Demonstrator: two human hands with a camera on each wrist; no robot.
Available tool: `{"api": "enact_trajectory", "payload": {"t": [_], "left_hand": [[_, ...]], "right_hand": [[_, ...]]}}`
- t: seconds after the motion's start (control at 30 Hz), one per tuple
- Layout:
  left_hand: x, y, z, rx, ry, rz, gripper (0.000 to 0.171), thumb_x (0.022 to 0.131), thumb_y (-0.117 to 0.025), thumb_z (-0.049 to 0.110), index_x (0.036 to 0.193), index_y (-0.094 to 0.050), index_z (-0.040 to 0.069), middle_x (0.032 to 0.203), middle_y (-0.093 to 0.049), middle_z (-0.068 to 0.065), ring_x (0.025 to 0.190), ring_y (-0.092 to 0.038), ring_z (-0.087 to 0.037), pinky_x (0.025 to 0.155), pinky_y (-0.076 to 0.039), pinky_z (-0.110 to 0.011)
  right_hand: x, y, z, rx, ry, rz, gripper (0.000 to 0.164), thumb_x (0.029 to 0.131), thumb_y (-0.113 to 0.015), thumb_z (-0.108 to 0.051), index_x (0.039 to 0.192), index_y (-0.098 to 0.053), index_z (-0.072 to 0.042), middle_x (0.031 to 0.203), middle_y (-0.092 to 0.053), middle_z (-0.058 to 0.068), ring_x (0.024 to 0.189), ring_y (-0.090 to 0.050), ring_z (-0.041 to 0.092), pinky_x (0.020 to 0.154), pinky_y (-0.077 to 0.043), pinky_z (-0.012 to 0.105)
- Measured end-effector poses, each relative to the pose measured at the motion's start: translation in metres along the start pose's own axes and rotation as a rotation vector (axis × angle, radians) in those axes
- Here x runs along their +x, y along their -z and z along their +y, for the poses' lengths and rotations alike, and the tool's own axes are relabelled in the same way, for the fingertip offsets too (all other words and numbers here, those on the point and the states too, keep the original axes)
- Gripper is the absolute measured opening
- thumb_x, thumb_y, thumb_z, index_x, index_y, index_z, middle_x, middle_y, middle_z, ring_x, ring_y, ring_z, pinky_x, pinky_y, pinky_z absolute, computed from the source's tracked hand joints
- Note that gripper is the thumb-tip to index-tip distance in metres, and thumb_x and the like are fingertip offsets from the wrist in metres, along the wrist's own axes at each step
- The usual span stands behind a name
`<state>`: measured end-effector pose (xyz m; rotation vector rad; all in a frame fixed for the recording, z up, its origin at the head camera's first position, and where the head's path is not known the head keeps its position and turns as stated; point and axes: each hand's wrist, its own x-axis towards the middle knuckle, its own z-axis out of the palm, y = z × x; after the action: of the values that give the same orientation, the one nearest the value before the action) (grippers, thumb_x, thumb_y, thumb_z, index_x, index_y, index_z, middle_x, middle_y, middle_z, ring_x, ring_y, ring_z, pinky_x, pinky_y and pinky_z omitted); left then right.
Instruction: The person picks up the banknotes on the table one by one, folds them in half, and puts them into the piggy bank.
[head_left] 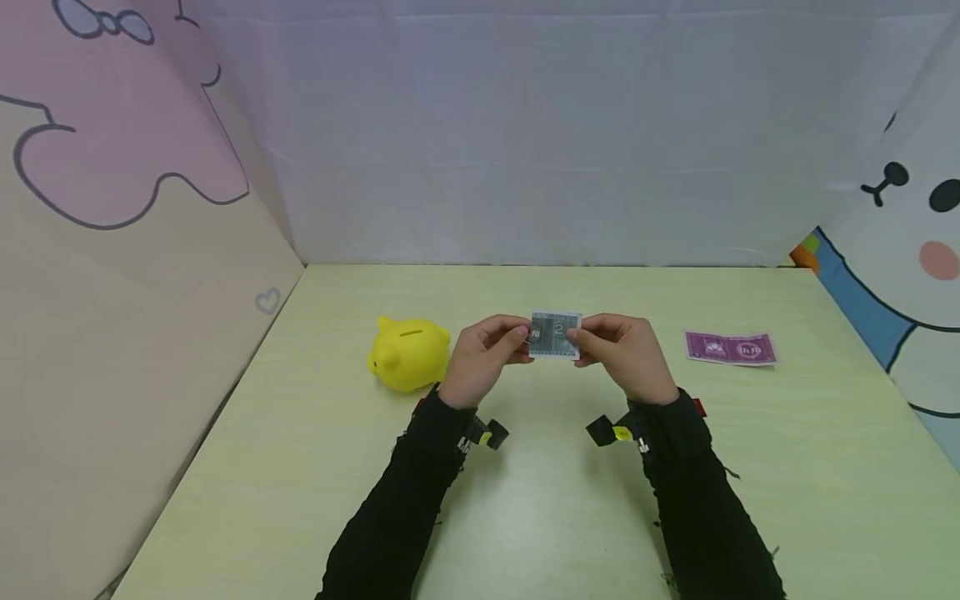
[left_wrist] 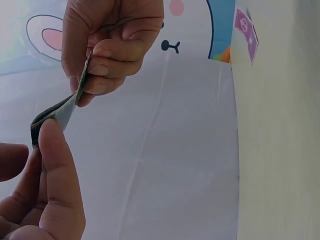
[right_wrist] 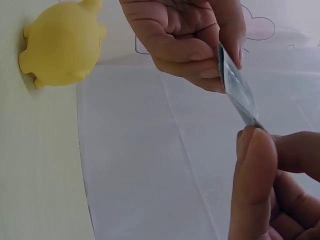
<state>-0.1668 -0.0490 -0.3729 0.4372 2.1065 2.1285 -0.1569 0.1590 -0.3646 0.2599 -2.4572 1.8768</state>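
Both hands hold a folded grey-green banknote (head_left: 553,335) above the table. My left hand (head_left: 486,354) pinches its left end between thumb and fingers, and my right hand (head_left: 628,354) pinches the right end. From the left wrist view the banknote (left_wrist: 62,111) is seen edge-on, with its layers folded over each other. A yellow piggy bank (head_left: 409,354) with a slot in its top stands just left of my left hand. To the right of my right hand a purple banknote (head_left: 731,348) lies flat on the table, a crease across it.
The pale wooden table (head_left: 540,517) stretches out beneath both forearms. A white curtain (head_left: 540,142) hangs along its back edge. Cartoon-printed panels flank it, a pink figure (head_left: 112,125) at left and a white animal face (head_left: 907,242) at right.
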Motion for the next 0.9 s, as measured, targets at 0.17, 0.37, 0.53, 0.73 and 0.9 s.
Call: {"api": "enact_trajectory", "payload": {"t": [0.17, 0.37, 0.53, 0.73, 0.9], "left_hand": [[-0.0030, -0.0014, 0.0004, -0.013, -0.015, -0.018, 0.022, 0.098, -0.056, 0.005, 0.116, -0.064, -0.006, 0.097, -0.063, -0.014, 0.079, -0.062, -0.012, 0.079, -0.060, -0.027], [-0.0051, -0.0031, -0.0001, -0.002, -0.030, -0.036, 0.023, 0.098, -0.056, 0.005, 0.117, -0.063, -0.006, 0.105, -0.063, -0.022, 0.080, -0.061, -0.012, 0.080, -0.059, -0.025], [-0.0051, -0.0034, 0.0000, 0.007, -0.028, -0.035, 0.024, 0.098, -0.057, 0.006, 0.119, -0.062, -0.005, 0.113, -0.063, -0.024, 0.080, -0.062, -0.012, 0.081, -0.059, -0.027], [-0.0045, -0.0030, -0.0009, 0.009, -0.013, -0.041, 0.025, 0.098, -0.058, 0.007, 0.120, -0.062, -0.004, 0.116, -0.063, -0.023, 0.083, -0.063, -0.013, 0.083, -0.059, -0.029], [-0.0048, -0.0040, -0.0019, 0.005, -0.003, -0.057, 0.026, 0.098, -0.058, 0.008, 0.122, -0.061, -0.002, 0.118, -0.062, -0.021, 0.086, -0.066, -0.013, 0.086, -0.059, -0.030]], "right_hand": [[-0.0017, -0.0017, -0.0014, 0.005, 0.009, -0.002, 0.026, 0.094, -0.065, -0.010, 0.105, -0.066, 0.013, 0.093, -0.068, 0.012, 0.068, -0.065, 0.010, 0.066, -0.059, 0.024], [-0.0031, -0.0033, -0.0009, 0.000, 0.012, -0.007, 0.024, 0.095, -0.064, -0.011, 0.104, -0.067, 0.011, 0.094, -0.068, 0.012, 0.070, -0.066, 0.011, 0.066, -0.060, 0.024], [-0.0033, -0.0039, 0.0005, 0.008, 0.016, -0.006, 0.024, 0.094, -0.065, -0.011, 0.104, -0.067, 0.011, 0.094, -0.068, 0.009, 0.070, -0.066, 0.013, 0.066, -0.060, 0.025], [-0.0036, -0.0046, 0.0007, 0.013, 0.021, -0.009, 0.024, 0.094, -0.065, -0.011, 0.103, -0.067, 0.011, 0.091, -0.068, 0.006, 0.070, -0.066, 0.011, 0.066, -0.060, 0.025], [-0.0042, -0.0060, -0.0001, 0.014, 0.027, -0.011, 0.023, 0.094, -0.065, -0.010, 0.103, -0.068, 0.011, 0.094, -0.069, 0.009, 0.069, -0.066, 0.011, 0.066, -0.060, 0.026]]}}
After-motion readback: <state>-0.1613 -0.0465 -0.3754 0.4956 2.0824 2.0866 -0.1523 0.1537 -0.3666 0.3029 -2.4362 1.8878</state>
